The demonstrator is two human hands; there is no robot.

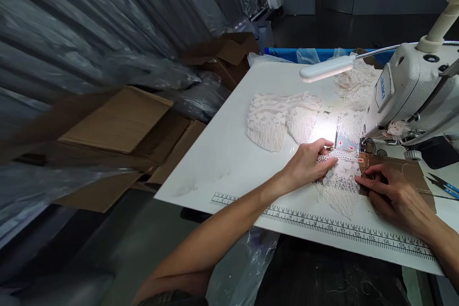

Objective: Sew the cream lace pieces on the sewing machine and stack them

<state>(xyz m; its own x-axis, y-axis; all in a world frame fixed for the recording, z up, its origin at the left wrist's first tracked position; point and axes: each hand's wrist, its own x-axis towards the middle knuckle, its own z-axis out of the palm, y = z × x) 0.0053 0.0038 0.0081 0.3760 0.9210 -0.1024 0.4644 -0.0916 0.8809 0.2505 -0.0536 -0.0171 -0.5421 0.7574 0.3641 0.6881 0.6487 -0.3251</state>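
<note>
My left hand (311, 162) pinches the upper left edge of a white lace piece (342, 181) between thumb and fingers. The lace lies in front of the needle area of a white sewing machine (405, 86), and its scalloped lower end spreads on the table. At the lace's right edge, my right hand (392, 193) rests with its index finger stretched to the fabric and the other fingers loosely bent; nothing shows in its grip. A brown strip (398, 172) lies beneath this hand. More lace (346, 124) continues behind the needle.
Other lace pieces (272, 119) lie left of the machine, and a lace heap (355, 81) sits at the back. Blue-handled snips (444, 185) lie at far right. A lamp (326, 68) overhangs the white table (215, 162). Cardboard boxes (118, 114) stand left, and a printed ruler (322, 224) edges the front.
</note>
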